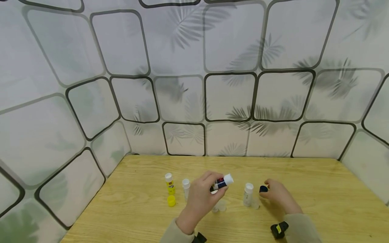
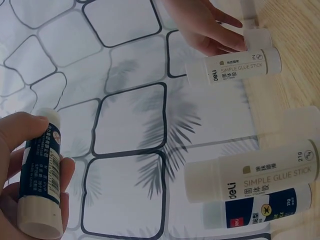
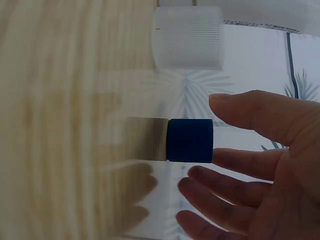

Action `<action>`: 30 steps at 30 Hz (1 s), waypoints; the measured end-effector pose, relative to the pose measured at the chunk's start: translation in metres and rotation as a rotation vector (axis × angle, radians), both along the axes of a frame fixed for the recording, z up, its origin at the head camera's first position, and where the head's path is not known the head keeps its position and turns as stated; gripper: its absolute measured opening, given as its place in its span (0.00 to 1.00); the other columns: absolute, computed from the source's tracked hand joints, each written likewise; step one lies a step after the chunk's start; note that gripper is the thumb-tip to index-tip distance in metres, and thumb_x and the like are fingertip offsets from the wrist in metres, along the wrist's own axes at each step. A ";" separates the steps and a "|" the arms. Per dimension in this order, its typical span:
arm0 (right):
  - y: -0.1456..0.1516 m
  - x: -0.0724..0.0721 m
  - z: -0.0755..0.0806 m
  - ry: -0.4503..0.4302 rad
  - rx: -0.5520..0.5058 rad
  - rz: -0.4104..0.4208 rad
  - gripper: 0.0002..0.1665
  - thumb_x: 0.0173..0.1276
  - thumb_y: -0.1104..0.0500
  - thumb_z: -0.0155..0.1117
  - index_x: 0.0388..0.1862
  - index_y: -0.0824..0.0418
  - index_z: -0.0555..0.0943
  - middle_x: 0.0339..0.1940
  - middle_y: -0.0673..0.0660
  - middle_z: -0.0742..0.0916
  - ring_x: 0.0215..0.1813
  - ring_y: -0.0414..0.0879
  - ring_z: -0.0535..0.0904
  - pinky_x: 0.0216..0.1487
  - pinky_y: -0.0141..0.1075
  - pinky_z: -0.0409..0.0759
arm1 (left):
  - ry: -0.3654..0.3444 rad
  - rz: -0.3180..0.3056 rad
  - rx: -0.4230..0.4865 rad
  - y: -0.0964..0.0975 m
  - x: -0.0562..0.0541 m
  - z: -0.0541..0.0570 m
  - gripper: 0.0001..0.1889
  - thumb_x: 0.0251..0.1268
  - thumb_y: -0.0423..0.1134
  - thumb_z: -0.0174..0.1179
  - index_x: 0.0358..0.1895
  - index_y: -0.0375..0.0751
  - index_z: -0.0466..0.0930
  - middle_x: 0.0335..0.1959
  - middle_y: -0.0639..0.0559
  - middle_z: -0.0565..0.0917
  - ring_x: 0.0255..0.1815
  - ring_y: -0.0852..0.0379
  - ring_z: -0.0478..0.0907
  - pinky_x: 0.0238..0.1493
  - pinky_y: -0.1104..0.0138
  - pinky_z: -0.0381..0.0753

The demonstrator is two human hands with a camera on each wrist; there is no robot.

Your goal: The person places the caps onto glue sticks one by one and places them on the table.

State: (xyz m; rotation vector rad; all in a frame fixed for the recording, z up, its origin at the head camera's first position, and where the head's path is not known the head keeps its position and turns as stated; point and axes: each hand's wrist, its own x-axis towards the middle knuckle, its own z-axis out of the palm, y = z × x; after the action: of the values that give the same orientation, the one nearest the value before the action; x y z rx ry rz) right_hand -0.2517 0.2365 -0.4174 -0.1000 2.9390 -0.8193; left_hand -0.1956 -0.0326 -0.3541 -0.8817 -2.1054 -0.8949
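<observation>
Glue stick (image 1: 220, 182), navy-labelled, gripped in your left hand (image 1: 200, 193), right hand (image 1: 280, 195) with fingers spread around its blue cap (image 3: 190, 140), uncapping looks done; next, probably, stand it alongside

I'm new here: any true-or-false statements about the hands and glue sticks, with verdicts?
1. The left hand holds a blue-labelled glue stick. True.
2. A yellow cap is on the table near an upright yellow glue stick. True.
3. In the head view, the yellow glue stick is right of both hands. False: it's left of them.
4. The right hand is close to a dark blue cap. True.
5. That cap is on the blue-labelled glue stick. False: it's on the table.
</observation>
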 end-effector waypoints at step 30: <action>-0.002 0.013 0.022 0.130 -0.091 -0.007 0.14 0.53 0.61 0.60 0.32 0.68 0.68 0.26 0.57 0.75 0.26 0.47 0.68 0.24 0.37 0.67 | -0.176 -0.021 0.010 0.000 0.001 0.000 0.14 0.44 0.32 0.68 0.38 0.38 0.77 0.34 0.51 0.80 0.34 0.63 0.75 0.33 0.77 0.73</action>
State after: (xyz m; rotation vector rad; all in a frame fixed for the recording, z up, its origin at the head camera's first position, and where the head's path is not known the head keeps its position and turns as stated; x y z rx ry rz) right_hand -0.2385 0.2348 -0.3958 -0.1558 3.0233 -0.9835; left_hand -0.1945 -0.0324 -0.3543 -0.8484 -2.2423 -1.0253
